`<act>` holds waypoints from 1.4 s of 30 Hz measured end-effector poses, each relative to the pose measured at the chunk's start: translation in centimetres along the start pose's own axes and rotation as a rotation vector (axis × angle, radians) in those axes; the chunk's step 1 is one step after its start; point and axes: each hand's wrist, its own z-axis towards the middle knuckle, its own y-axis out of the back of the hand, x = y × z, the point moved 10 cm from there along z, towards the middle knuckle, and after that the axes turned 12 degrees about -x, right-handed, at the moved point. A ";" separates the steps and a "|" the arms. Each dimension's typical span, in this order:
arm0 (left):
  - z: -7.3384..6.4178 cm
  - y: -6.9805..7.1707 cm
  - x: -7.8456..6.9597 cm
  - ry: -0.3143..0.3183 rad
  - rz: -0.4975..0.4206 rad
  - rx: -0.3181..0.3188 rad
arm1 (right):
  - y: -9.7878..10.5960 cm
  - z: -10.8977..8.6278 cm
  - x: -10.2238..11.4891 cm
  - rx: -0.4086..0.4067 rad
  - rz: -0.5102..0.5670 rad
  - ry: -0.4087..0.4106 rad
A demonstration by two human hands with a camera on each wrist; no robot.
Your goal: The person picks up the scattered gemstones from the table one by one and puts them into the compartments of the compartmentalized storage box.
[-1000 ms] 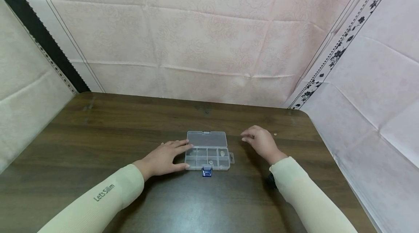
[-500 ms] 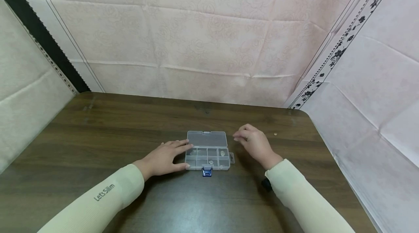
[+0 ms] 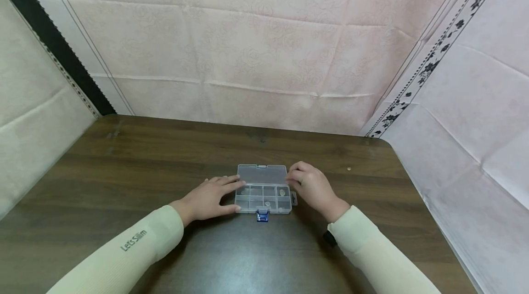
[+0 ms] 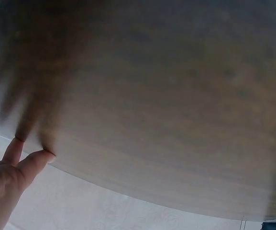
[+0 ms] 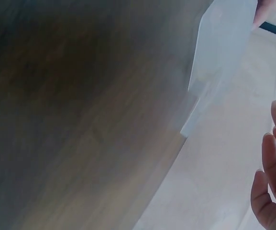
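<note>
A clear plastic compartment box (image 3: pixel 262 199) lies on the table with its lid (image 3: pixel 261 174) raised at the back and a blue latch (image 3: pixel 262 216) at its front. Small pale round pieces sit in several compartments, one at the right (image 3: pixel 282 192) and another at the front (image 3: pixel 267 203). My left hand (image 3: pixel 211 198) rests spread at the box's left side, fingertips and thumb touching its edge. At the lid's right edge, my right hand (image 3: pixel 311 184) hovers with bent fingers, thumb and fingertips close together. Whether something small is between them is hidden.
One small pale piece (image 3: pixel 349 169) lies on the brown wooden table (image 3: pixel 165 147), behind and right of my right hand. A clear hanging tab (image 3: pixel 294 198) juts from the box's right side. Pale patterned cloth (image 3: pixel 264 55) hangs behind the table and on both sides.
My right hand has moved left from the table's right part to the lid's right edge. The left hand and the box have stayed in place.
</note>
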 end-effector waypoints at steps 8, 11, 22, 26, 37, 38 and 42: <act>0.1 0.0 0.0 -0.001 0.006 -0.001 | -1.0 0.0 1.2 0.031 0.053 -0.031; 0.1 0.0 0.0 0.004 0.009 0.002 | -1.3 0.1 1.8 0.038 0.072 -0.014; 0.1 0.1 -0.1 0.006 0.003 0.002 | -2.4 0.0 4.1 0.067 0.074 0.064; 0.1 0.2 -0.1 0.006 -0.001 0.003 | -2.8 -0.1 4.7 0.074 0.069 0.085; 0.1 0.1 -0.1 0.003 -0.008 -0.004 | -3.8 -0.2 6.0 0.143 0.097 0.104; 0.1 0.1 -0.1 0.003 -0.010 -0.005 | -4.0 -0.2 6.2 0.150 0.104 0.105; 0.0 0.1 -0.1 0.001 -0.014 -0.006 | -4.5 -0.2 6.6 0.179 0.108 0.109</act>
